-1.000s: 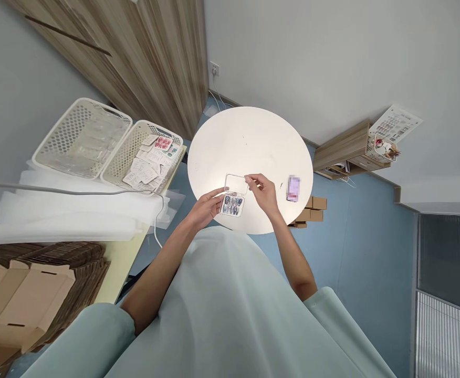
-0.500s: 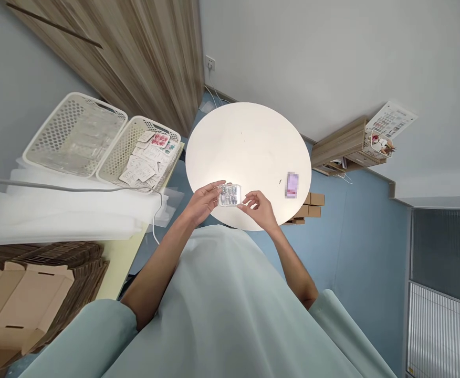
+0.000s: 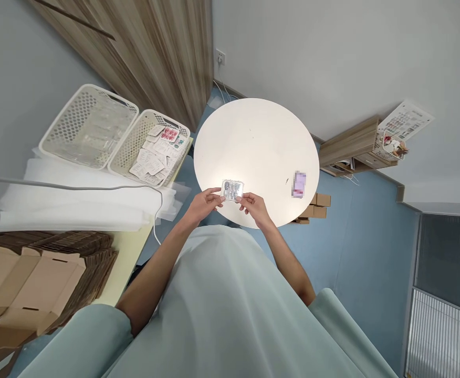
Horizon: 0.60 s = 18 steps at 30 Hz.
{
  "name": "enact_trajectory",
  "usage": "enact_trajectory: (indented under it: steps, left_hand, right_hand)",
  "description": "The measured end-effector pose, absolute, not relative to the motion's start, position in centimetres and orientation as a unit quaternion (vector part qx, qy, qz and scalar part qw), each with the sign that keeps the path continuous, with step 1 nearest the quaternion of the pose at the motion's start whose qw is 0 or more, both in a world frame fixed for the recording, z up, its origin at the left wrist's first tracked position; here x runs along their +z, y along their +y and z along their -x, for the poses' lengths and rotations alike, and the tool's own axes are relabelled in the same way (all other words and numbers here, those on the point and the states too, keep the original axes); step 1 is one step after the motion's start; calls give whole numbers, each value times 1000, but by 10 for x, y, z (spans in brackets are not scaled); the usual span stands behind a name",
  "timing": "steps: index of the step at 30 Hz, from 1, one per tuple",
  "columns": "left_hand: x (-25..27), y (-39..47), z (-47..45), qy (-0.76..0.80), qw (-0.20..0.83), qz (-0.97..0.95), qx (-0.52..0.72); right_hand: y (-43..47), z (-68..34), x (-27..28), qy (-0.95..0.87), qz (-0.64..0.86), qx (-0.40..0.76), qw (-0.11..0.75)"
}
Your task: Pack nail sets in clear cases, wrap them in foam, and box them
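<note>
A small clear case of silvery press-on nails (image 3: 232, 188) is held over the near side of the round white table (image 3: 259, 139). My left hand (image 3: 205, 203) pinches its left lower corner between thumb and fingers. At the opposite corner, my right hand (image 3: 254, 205) grips it with the thumb and index finger, its other fingers curled beneath. The nails sit in rows and face up toward me. To the right on the tabletop lies a purple item (image 3: 299, 184), blurred out.
Left of me, a white basket (image 3: 114, 167) holds several printed cards, and another basket (image 3: 44, 142) has clear plastic cases. White foam sheets (image 3: 72, 202), a cable and flattened cardboard boxes (image 3: 43, 283) lie nearer. Small cartons (image 3: 317, 211) and a wooden shelf (image 3: 348, 144) stand right.
My right hand has moved in and taken hold of the case's right side. My left hand has shifted its grip to the lower corner. The view has swung slightly left.
</note>
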<state>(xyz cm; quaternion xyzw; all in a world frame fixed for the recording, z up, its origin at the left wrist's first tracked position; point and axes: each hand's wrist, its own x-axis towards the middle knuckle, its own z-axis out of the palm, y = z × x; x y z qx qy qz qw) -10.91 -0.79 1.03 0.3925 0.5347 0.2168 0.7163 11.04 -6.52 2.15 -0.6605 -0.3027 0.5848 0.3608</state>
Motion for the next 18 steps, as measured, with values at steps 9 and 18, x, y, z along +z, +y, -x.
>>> enact_trajectory:
  steps: [9,18]
  left_hand:
    - [-44,12,144,593,666,-408,196]
    - [-126,53,148,676,565,-469,67]
  right_hand:
    - [-37,-78,-34,-308,642,620,329]
    - [-4,-37,-122,-224,724,592,276]
